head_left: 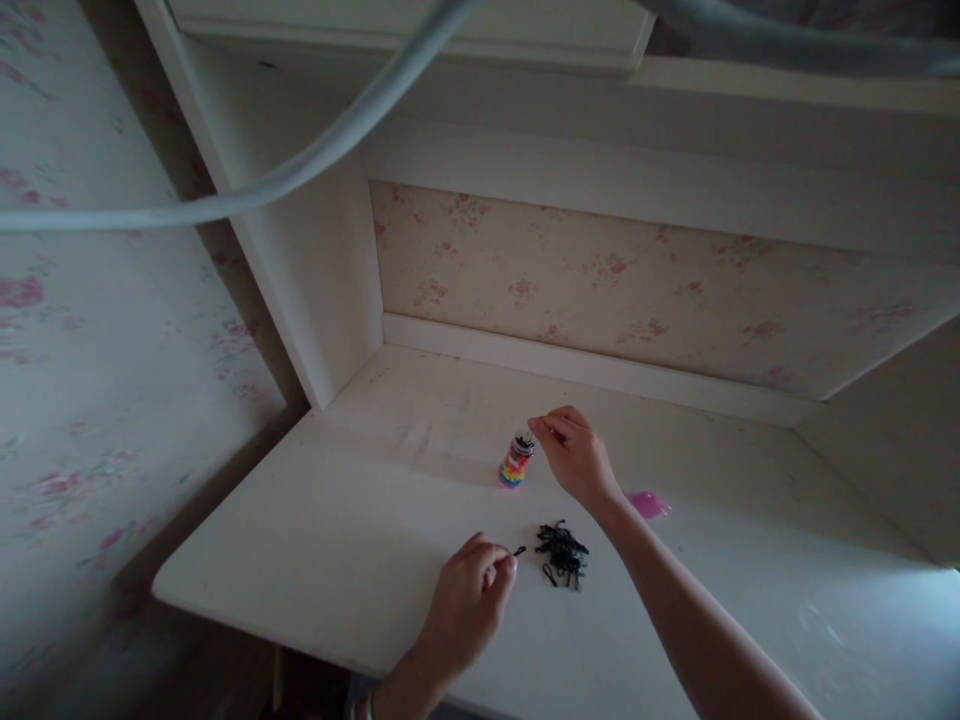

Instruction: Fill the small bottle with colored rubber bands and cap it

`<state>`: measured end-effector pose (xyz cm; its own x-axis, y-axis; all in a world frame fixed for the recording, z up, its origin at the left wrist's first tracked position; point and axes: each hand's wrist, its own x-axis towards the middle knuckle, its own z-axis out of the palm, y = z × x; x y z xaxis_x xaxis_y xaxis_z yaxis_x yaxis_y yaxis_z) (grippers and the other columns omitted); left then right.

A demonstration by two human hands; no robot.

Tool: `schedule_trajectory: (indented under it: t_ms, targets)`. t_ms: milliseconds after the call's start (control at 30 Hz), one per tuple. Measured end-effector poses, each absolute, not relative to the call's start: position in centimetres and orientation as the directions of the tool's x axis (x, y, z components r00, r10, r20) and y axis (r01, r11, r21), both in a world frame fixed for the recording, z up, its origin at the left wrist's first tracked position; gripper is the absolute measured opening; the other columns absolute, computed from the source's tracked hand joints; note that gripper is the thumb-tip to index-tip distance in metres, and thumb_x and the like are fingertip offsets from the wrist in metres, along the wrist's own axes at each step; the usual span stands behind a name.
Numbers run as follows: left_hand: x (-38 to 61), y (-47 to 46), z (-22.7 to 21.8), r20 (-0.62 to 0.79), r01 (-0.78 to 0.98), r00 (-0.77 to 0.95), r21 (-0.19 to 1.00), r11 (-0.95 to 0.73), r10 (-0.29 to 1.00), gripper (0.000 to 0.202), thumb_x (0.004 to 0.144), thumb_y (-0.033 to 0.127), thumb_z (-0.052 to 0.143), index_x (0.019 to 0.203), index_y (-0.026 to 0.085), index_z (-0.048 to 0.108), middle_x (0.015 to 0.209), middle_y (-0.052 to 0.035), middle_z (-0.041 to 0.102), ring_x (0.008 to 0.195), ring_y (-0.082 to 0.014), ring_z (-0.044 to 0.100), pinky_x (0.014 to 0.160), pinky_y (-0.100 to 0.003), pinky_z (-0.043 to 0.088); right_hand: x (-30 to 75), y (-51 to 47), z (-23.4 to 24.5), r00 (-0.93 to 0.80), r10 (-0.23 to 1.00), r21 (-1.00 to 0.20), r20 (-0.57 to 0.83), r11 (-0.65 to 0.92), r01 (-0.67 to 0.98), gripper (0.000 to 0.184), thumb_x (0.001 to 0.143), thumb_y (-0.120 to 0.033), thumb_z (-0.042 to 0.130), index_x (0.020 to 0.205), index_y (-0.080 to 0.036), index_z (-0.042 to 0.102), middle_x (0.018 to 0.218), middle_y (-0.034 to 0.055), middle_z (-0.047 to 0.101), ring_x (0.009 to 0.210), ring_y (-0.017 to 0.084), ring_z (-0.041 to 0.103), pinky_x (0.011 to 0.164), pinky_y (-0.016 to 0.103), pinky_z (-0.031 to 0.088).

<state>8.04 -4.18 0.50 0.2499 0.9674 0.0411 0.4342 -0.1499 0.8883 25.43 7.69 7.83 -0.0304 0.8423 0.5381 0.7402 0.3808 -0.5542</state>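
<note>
A small clear jar (516,460) stands upright on the white desk, filled with bright layers of colour and black bands at its mouth. Beside its rim, my right hand (577,455) is closed in a pinch; a thin strand shows at the fingertips, too small to name surely. Lower down, my left hand (469,590) pinches one small black rubber band (520,551) between thumb and finger, just above the desk. To its right lies a loose pile of black rubber bands (562,553).
A shiny pink object (649,504) lies partly behind my right forearm. Out of focus, a pale cable (300,170) crosses the upper view. The white desk (300,530) ends at a rounded front-left edge, with side panels and a floral back wall (570,270) around it.
</note>
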Motion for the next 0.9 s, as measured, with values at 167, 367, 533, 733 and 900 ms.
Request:
schedule_trajectory:
  t_ms: [167,367,533,733,900]
  targets:
    - [8.0,-4.2,0.3,0.049,0.425,0.257,0.891,-0.158,0.965,0.032,0.093,0.033,0.041,0.075,0.018,0.062,0.079,-0.0021,0.059,0.062,-0.0119,0.050,0.061,-0.024,0.036,25.3,7.8,7.1,-0.061,0.853,-0.533,0.518,0.378,0.757,0.035,0.090,-0.042,0.050,0.075,-0.020,0.072,0.081,0.0019,0.058,0.062,0.010,0.053,0.061,0.023,0.039]
    - [8.1,-3.7,0.0,0.066,0.404,0.252,0.899,-0.167,0.965,0.032,0.094,0.034,0.041,0.078,0.018,0.064,0.080,-0.0015,0.059,0.065,-0.0116,0.052,0.063,-0.023,0.038,26.4,6.9,7.7,0.013,0.843,-0.583,0.537,0.360,0.729,0.036,0.090,-0.043,0.051,0.072,-0.018,0.068,0.079,0.0019,0.057,0.061,0.010,0.051,0.059,0.023,0.037]
    - [7.3,-1.8,1.8,0.150,0.455,0.240,0.855,-0.248,0.959,0.027,0.095,0.032,0.042,0.087,0.018,0.064,0.084,-0.0019,0.060,0.066,-0.0111,0.053,0.065,-0.023,0.041,28.4,4.6,6.5,0.095,0.874,-0.702,0.476,0.313,0.640,0.034,0.089,-0.043,0.053,0.070,-0.017,0.065,0.080,0.0028,0.056,0.068,0.012,0.053,0.061,0.023,0.039]
    - [6.8,1.9,6.4,0.374,0.703,0.286,0.543,-0.459,0.882,0.023,0.096,0.027,0.040,0.095,0.021,0.062,0.094,-0.0024,0.062,0.076,-0.0119,0.059,0.070,-0.022,0.043,30.9,-0.4,3.0,0.222,0.888,-0.810,0.404,0.234,0.537,0.032,0.088,-0.041,0.056,0.068,-0.017,0.062,0.079,0.0032,0.056,0.072,0.014,0.052,0.066,0.024,0.040]
    - [7.4,4.8,9.3,0.418,0.855,0.394,0.160,-0.493,0.818,0.023,0.097,0.028,0.039,0.099,0.022,0.062,0.093,-0.0026,0.064,0.077,-0.0137,0.061,0.063,-0.023,0.042,32.9,-4.4,0.1,0.354,0.892,-0.883,0.282,0.097,0.459,0.031,0.086,-0.044,0.057,0.070,-0.018,0.062,0.082,0.0035,0.058,0.074,0.014,0.054,0.066,0.022,0.041]
